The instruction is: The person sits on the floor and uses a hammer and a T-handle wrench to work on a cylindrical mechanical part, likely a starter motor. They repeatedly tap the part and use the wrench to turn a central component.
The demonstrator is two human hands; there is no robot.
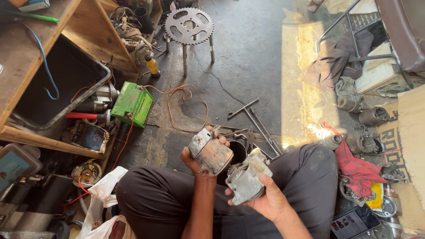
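Here, head view, item by item:
Left hand (197,157): fingers wrapped around a grimy metal cylinder (211,152), raised above the lap, its round end tilted toward the floor.
Right hand (265,199): palm up, fingers closed under a pale grey metal casting (246,178), held just beside the cylinder, nearly touching it.
Legs: crossed, dark trousers (155,199), directly beneath both hands.
Floor ahead: long-handled wrench (256,119), copper wire (186,106), green battery (133,104).
Right side: red rag (356,170).
Far: sprocket (189,25) atop a small stool.
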